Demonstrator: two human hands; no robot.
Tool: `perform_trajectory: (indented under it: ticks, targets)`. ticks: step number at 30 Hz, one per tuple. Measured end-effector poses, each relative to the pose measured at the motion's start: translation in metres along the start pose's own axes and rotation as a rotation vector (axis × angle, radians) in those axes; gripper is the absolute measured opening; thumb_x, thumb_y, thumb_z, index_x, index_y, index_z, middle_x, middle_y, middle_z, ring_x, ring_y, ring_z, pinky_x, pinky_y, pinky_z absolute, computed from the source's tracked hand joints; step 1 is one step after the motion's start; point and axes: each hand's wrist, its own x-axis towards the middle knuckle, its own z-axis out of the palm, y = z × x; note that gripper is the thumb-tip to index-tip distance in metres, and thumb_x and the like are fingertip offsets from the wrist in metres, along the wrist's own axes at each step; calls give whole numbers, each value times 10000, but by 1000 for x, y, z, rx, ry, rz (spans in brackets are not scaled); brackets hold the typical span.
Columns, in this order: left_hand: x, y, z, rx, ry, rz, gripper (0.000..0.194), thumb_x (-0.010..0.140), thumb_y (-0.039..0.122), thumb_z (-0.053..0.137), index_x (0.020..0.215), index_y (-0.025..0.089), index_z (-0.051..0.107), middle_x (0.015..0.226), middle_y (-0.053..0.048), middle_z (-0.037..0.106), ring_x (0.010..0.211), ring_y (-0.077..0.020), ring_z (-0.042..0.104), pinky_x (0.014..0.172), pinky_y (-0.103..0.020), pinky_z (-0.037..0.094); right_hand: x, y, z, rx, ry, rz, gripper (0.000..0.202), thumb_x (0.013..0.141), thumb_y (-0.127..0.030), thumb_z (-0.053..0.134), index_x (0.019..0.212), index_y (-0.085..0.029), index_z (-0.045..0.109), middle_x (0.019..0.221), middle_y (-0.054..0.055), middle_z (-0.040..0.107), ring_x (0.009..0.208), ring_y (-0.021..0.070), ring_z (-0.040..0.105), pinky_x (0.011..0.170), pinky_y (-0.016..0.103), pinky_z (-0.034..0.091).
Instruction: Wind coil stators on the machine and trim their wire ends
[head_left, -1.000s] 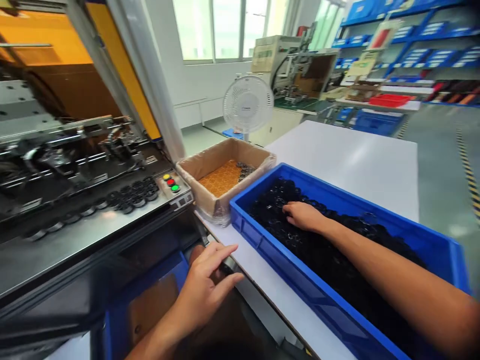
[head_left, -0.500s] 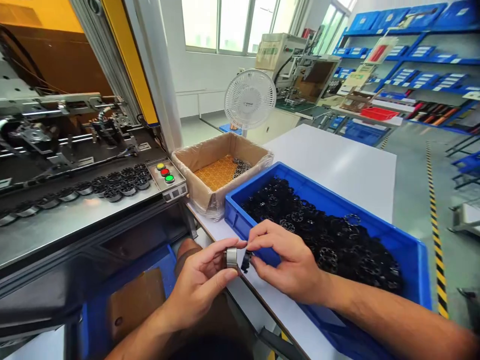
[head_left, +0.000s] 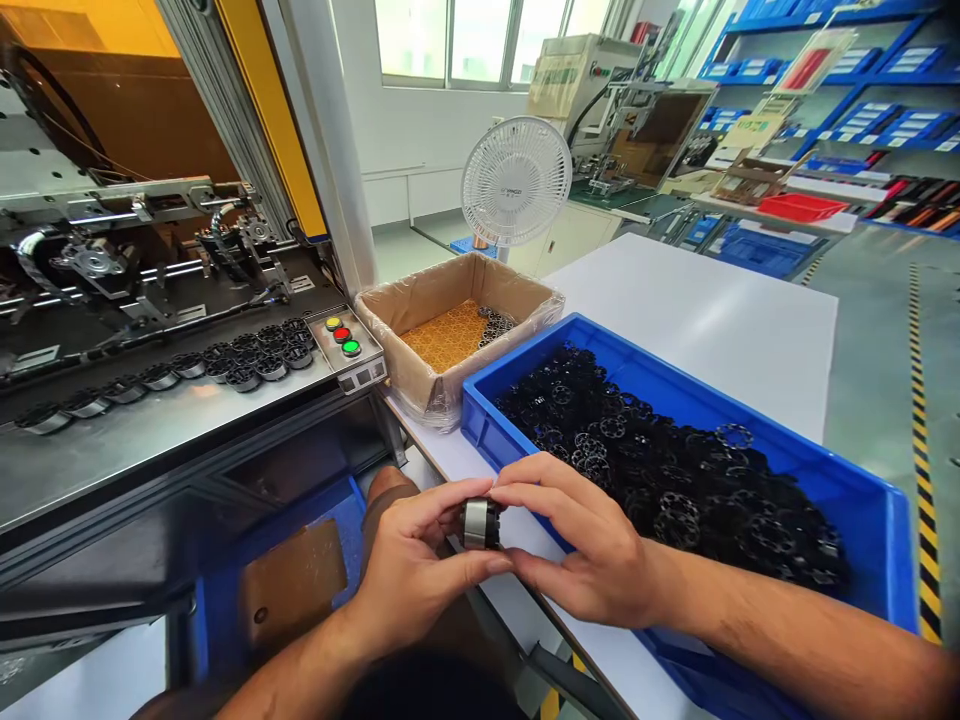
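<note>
My left hand (head_left: 409,565) grips a metal ring (head_left: 475,523) between thumb and fingers, above the table's near edge. A black plastic piece (head_left: 493,524) sits against the ring's right side. My right hand (head_left: 585,535) pinches that black piece, its fingertips close to those of my left hand. Just beyond my right hand stands a blue bin (head_left: 874,500) holding a heap of black plastic parts (head_left: 675,480).
A plastic-lined cardboard box (head_left: 420,385) with orange and dark parts stands behind the bin. At the left, a machine's metal ledge (head_left: 187,430) carries a row of assembled rings (head_left: 159,377) beside a button box (head_left: 349,350). A white fan (head_left: 516,182) is farther back.
The black piece in my right hand has moved left and now meets the metal ring. My hands have come closer together. The view has shifted slightly.
</note>
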Motion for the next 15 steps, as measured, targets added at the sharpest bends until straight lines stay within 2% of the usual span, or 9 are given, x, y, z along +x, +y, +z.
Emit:
perform_trajectory:
  ticks: [7, 10, 15]
  targets:
    - [-1, 0, -3, -91, -22, -98, 513, 553, 117, 930, 1031, 190, 759, 910, -42, 807, 801, -198, 761, 736, -260, 622, 0, -2, -1, -98, -15, -146, 357, 839, -17, 617, 1191, -72, 599, 1034, 161, 660, 972, 227, 633, 806, 387, 589]
    - [0, 1, -3, -73, -29, -126, 512, 545, 181, 945, 1022, 173, 762, 890, -59, 806, 794, -211, 757, 736, -284, 623, -1, -2, -1, -111, -37, -175, 354, 866, -40, 590, 1218, -78, 604, 1029, 158, 661, 965, 227, 636, 771, 379, 588]
    - [0, 2, -3, -41, -56, -160, 534, 532, 281, 955, 1020, 169, 769, 887, -70, 800, 791, -229, 745, 734, -304, 615, -3, -1, 0, -94, -65, -199, 336, 876, -48, 589, 1210, -65, 618, 1021, 156, 668, 958, 224, 646, 801, 383, 580]
